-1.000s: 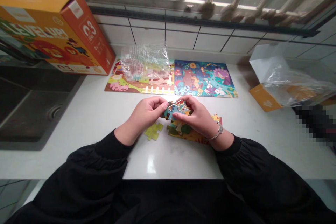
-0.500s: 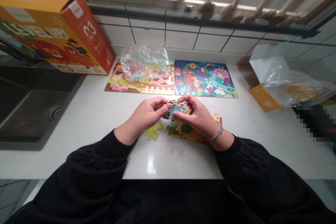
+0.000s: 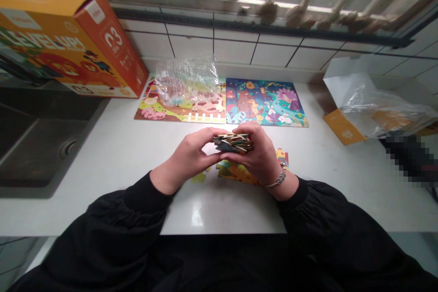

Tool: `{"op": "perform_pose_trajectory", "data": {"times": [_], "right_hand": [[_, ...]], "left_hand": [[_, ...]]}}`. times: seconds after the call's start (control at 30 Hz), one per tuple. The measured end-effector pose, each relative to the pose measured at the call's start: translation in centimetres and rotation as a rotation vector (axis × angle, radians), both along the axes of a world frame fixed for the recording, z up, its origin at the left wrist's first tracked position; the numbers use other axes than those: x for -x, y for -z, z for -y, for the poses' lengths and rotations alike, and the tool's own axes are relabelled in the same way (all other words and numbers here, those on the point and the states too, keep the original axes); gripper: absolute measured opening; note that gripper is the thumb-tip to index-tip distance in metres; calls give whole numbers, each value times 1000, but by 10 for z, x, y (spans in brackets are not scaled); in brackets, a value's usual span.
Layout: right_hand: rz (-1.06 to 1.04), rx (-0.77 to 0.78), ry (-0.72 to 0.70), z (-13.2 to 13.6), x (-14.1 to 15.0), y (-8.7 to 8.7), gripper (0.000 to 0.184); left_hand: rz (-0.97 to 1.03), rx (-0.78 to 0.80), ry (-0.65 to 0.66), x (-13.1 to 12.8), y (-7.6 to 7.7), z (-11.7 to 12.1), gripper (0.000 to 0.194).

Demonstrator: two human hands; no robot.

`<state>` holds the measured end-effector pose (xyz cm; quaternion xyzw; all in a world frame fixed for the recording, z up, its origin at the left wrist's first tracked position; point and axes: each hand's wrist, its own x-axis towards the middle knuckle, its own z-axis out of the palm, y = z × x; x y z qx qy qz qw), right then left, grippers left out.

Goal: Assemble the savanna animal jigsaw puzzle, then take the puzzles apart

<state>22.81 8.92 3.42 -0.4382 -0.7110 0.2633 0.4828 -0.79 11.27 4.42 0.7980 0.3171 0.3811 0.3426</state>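
A thick stack of jigsaw puzzle pieces (image 3: pixel 233 143) is gripped between my two hands, its layered edges facing me. My left hand (image 3: pixel 191 155) pinches the stack's left side with thumb and fingers. On the other side, my right hand (image 3: pixel 257 153) wraps round it, the thumb along the lower front. Below my right hand lies a partly joined puzzle (image 3: pixel 237 174) in yellow and orange, much of it covered by that hand. A loose green puzzle piece (image 3: pixel 199 177) rests on the counter under my left wrist, partly hidden.
Behind my hands lie a farm puzzle (image 3: pixel 150 112), under a crumpled clear bag (image 3: pixel 186 80), and a dark-blue forest puzzle (image 3: pixel 267 102). An orange puzzle box (image 3: pixel 112 50) stands left, beside the sink (image 3: pixel 51 146). An opened box (image 3: pixel 344 127) with plastic wrap sits right.
The stack has tipped, so its edges now show instead of the light-blue top piece. Both hands have closed in around it. Other things stay where they were.
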Motion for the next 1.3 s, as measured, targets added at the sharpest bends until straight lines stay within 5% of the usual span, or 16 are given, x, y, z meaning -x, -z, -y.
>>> {"op": "perform_pose_trajectory", "data": {"times": [0.3,0.47,0.8,1.1,1.3], "right_hand": [[18,-61,-92,-4,3,2,75],[-75,9,-99,-7,2,6,81],[-137,159,26,-8,0,10,41],[-61,123,8,-10,-1,11,26],[24,96,-18,-9,0,12,14]], "left_hand": [[-116,-27,117,-18,22,-3,43],[-165,74,67,-24,19,1,39],[117,495,-47,-12,19,-11,56],[135,494,-94,-7,13,-14,53],[-123,274,-192,-3,3,-11,47]]}}
